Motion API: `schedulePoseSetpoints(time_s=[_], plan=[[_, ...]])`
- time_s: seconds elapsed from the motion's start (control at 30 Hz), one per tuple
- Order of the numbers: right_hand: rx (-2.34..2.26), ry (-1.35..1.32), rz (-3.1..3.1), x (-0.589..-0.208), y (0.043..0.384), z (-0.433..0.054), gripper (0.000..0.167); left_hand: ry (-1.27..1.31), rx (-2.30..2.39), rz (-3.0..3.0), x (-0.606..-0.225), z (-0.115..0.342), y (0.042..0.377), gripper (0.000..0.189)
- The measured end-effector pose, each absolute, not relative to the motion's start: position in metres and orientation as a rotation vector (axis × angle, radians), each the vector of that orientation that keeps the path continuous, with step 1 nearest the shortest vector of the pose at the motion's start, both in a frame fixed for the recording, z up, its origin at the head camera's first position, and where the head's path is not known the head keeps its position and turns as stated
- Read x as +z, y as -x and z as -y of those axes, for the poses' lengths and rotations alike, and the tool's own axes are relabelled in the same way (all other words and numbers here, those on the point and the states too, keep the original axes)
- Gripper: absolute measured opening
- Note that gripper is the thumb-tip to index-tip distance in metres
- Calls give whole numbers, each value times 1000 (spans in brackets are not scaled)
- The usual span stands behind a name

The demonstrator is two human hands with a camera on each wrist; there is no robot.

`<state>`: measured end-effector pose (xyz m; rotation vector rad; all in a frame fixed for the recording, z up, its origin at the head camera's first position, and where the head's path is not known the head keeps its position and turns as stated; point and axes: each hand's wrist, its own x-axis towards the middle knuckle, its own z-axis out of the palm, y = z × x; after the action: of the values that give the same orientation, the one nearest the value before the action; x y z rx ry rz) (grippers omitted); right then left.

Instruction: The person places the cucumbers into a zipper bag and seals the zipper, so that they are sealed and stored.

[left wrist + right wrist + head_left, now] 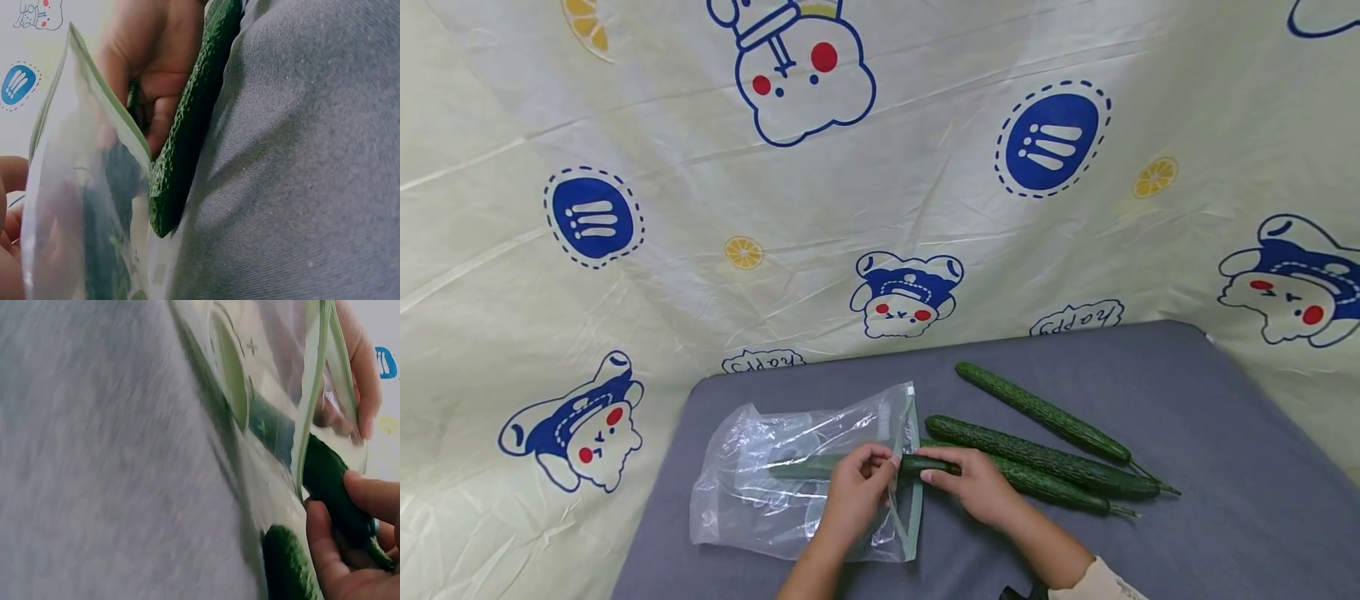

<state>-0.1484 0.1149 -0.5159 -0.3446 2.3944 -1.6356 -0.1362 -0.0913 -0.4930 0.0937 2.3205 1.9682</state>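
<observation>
A clear plastic zip bag [730, 492] lies flat with its green-edged mouth facing right. My left hand [856, 492] pinches the upper layer of the bag at the mouth and lifts it. Most of one dark green cucumber [331, 481] lies inside the bag, seen through the plastic. Its stem end sticks out of the mouth, and there my right hand [981, 487] grips it between thumb and fingers. In the left wrist view the bag partly hides this cucumber and the left fingers [11, 219] show only at the edge.
Three more cucumbers lie right of the bag: one at the back [1041, 408], one in the middle [1045, 453], and one in front [1052, 485], partly under the right hand. Everything rests on a grey cloth-covered table [1210, 500]. A printed curtain [925, 208] hangs behind.
</observation>
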Motion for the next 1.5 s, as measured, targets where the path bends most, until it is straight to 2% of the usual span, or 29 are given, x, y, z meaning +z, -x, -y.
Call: schedulePoseSetpoints(time_s=[0.27, 0.57, 0.93, 1.3, 1.5], plan=[[-1725, 301, -2323, -509, 146, -103, 38, -86, 1954, -2320, -493, 89, 135, 14], [-2011, 193, -1897, -518, 151, -86, 53, -88, 2039, -2249, -493, 87, 133, 17], [-2093, 239, -1468, -531, 159, -75, 53, -64, 2159, -2209, -494, 88, 134, 16], [-2010, 309, -1713, -542, 158, -71, 48, -65, 2213, -2185, -493, 88, 133, 18], [-2001, 300, -1852, -541, 156, -67, 29, -64, 2193, -2199, -492, 87, 133, 16]])
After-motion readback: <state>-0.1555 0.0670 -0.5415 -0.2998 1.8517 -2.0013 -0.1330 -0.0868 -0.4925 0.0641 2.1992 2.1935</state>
